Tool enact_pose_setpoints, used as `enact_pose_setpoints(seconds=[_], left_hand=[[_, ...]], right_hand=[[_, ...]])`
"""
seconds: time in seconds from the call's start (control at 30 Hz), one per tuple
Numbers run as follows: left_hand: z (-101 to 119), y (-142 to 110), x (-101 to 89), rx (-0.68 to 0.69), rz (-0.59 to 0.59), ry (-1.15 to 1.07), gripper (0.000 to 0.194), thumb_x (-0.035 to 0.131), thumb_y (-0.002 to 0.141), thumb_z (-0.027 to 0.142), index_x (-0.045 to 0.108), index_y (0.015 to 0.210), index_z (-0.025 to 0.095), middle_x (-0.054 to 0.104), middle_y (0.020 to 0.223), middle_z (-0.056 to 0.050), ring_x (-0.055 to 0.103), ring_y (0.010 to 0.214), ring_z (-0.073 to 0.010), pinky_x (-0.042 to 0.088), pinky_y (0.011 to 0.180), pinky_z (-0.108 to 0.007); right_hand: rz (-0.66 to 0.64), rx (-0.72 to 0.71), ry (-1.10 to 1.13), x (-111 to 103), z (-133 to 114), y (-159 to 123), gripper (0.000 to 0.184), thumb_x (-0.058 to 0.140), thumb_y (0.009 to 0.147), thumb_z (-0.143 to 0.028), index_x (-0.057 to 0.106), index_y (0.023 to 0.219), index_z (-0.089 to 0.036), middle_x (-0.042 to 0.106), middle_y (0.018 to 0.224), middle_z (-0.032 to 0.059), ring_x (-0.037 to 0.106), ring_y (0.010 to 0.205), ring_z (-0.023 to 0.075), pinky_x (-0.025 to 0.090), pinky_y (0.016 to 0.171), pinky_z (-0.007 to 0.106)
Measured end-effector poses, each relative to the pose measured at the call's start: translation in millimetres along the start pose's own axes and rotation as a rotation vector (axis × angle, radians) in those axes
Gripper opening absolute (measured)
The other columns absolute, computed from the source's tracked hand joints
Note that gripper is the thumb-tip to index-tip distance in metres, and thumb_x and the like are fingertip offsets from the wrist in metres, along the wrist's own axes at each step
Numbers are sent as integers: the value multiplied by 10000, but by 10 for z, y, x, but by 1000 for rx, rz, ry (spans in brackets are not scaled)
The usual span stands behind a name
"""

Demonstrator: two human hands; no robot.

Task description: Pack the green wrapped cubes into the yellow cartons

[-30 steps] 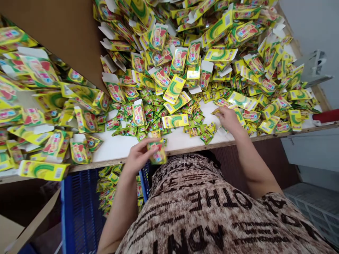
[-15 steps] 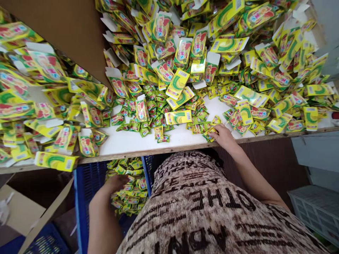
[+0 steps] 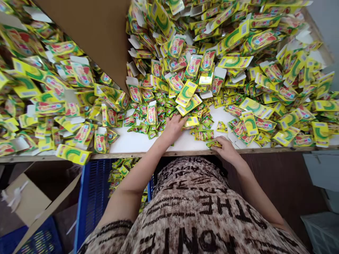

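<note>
My left hand point(image 3: 173, 128) reaches over the middle of the white tabletop, fingers stretched apart over the small green candy packets point(image 3: 164, 109). It covers the left end of a small yellow box point(image 3: 192, 122); its fingertips are partly hidden among the packets. Near the table's front edge, my right hand point(image 3: 224, 149) pinches a small green-and-yellow packet point(image 3: 213, 144) between thumb and fingers. A short row of similar packets point(image 3: 203, 135) lies just beyond it. One upright yellow-and-red box point(image 3: 152, 113) stands on the pile left of my left hand.
Heaps of open-flapped candy boxes point(image 3: 233, 42) cover the back and right. More boxes point(image 3: 66, 106) lie left of a brown cardboard panel point(image 3: 90, 35). Below the table edge point(image 3: 137, 154), a blue crate point(image 3: 91, 197) contains packaged candy point(image 3: 123, 171). An open carton point(image 3: 29, 201) sits lower left.
My left hand has risen from above the blue crate onto the packets and yellow box on the table. My right hand has shifted slightly, still pinching a packet; another packet now lies apart beyond it.
</note>
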State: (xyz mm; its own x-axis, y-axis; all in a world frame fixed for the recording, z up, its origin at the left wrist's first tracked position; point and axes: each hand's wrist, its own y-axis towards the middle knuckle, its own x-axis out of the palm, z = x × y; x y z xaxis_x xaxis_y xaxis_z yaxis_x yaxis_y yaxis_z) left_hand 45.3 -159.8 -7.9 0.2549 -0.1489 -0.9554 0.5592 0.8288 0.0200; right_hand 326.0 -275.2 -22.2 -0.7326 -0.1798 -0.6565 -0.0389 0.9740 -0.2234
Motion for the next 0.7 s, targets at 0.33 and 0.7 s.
enact_pose_setpoints(seconds=[0.33, 0.7], left_hand=[[141, -494, -595, -48, -93, -404, 189, 671, 840, 276, 642, 1008, 192, 691, 881, -29, 640, 799, -185, 445, 704, -271], [104, -507, -423, -214, -132, -547, 195, 740, 769, 328, 631, 846, 185, 621, 722, 9, 549, 650, -148, 349, 597, -237]], right_hand=[[17, -112, 337, 235, -525, 337, 233, 630, 822, -318, 624, 1034, -220, 697, 910, 30, 654, 728, 206, 526, 718, 348], [243, -17, 228, 461, -474, 250, 312, 642, 842, -410, 658, 1080, -209, 746, 1017, 93, 691, 907, 261, 532, 820, 384]])
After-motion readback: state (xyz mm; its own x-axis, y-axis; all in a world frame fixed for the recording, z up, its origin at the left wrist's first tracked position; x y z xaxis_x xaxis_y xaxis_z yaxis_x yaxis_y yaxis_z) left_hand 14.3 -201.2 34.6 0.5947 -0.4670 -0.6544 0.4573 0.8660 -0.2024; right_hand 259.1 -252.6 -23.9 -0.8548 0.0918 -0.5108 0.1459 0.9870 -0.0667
